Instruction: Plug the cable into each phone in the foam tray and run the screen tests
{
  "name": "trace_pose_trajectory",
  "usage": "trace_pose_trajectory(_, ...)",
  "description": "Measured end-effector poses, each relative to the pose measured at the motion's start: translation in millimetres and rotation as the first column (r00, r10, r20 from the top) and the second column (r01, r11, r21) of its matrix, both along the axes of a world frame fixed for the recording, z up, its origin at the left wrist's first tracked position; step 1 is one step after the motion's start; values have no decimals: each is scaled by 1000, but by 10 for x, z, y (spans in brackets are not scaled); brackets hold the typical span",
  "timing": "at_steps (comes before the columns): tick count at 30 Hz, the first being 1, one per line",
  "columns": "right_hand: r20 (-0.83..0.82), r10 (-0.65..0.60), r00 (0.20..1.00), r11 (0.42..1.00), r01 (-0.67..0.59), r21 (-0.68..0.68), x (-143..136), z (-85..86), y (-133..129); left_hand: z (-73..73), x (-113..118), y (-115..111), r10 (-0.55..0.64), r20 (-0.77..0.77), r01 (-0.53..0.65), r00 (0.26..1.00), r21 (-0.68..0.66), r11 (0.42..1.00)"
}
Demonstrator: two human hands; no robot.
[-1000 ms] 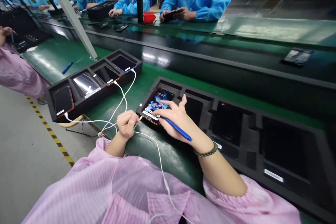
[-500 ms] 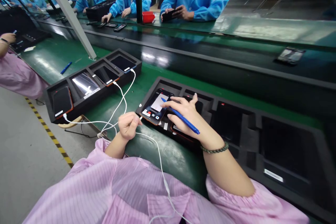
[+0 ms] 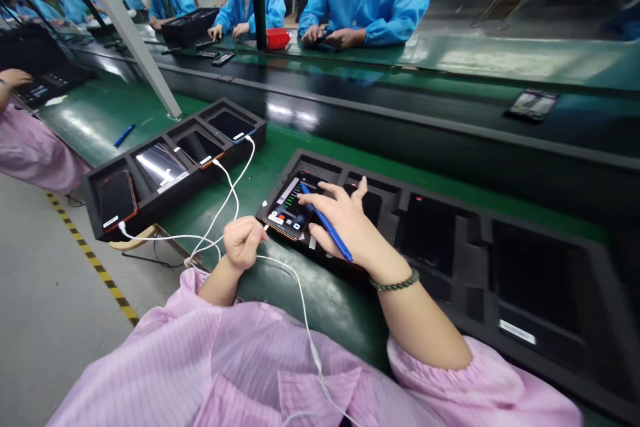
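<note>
Holding a blue pen (image 3: 327,231) across my right hand (image 3: 345,230), I spread its fingers over the lit phone (image 3: 289,207), which lies just ahead of both hands at the left end of the black foam tray (image 3: 500,260). My left hand (image 3: 243,242) is fisted around the white cable (image 3: 300,293) on the green worktop (image 3: 280,147).

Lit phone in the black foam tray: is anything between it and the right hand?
Nothing visible. The right hand reaches the lit phone directly, blue pen in its grip; the left hand pinches the white cable beside it.
</note>
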State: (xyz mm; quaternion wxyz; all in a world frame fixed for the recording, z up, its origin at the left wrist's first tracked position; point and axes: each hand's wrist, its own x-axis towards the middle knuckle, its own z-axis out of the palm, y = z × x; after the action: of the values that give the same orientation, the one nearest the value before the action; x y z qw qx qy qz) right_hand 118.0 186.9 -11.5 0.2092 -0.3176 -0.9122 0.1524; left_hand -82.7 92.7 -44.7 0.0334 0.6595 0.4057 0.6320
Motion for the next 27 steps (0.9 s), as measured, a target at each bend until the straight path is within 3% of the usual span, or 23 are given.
trace_pose_trajectory(3, -13, 30, 999, 999, -30, -13, 7, 13, -32, 9, -2, 4, 6, -10, -6, 1000, 1, 1000)
trace_pose_trajectory(9, -205, -34, 978, 992, 58, 114, 71, -41, -68, 33, -3, 18, 83, -34, -83, 996, -6, 997)
trace_pose_trajectory(20, -86, -43, 995, 999, 46, 29, 41, -30, -70, 7, 4, 7, 56, -44, -58, 997, -44, 997)
trace_pose_trajectory(22, -116, -20, 993, 1000, 22, 16, 46, -14, -84, 0, 4, 1, 47, -40, -49, 998, -46, 998)
trace_pose_trajectory(27, -162, 171, 972, 982, -182, -49, 56, 20, -110, -13, 6, 2, 42, -34, -44, 999, -43, 998)
